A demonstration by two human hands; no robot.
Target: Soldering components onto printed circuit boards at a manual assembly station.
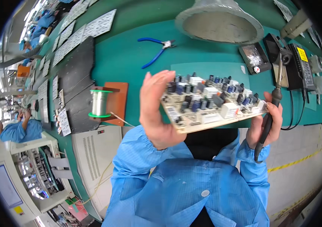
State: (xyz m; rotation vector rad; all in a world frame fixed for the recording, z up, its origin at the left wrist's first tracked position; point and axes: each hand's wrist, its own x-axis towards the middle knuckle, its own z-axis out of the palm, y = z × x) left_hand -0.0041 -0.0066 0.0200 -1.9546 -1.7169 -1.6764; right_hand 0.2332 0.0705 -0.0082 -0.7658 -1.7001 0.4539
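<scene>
Between my hands I hold a populated circuit board (208, 100), tilted, its component side facing up with dark capacitors and white blocks. My left hand (155, 111) grips its left edge, thumb below and fingers at the far side. My right hand (268, 121) has a soldering iron (276, 94) across the palm, its black handle pointing down and its metal tip pointing away from me. That hand's fingers also touch the board's right corner. Left of my left hand stands a solder wire spool (100, 103) on a brown holder (119, 102).
Blue-handled cutters (155, 53) lie on the green mat. An extraction hood (221, 22) hangs at the far side. A parts box (254, 58) and a soldering station (301, 64) stand at right. More boards (85, 36) lie at left; a co-worker (17, 128) sits beyond.
</scene>
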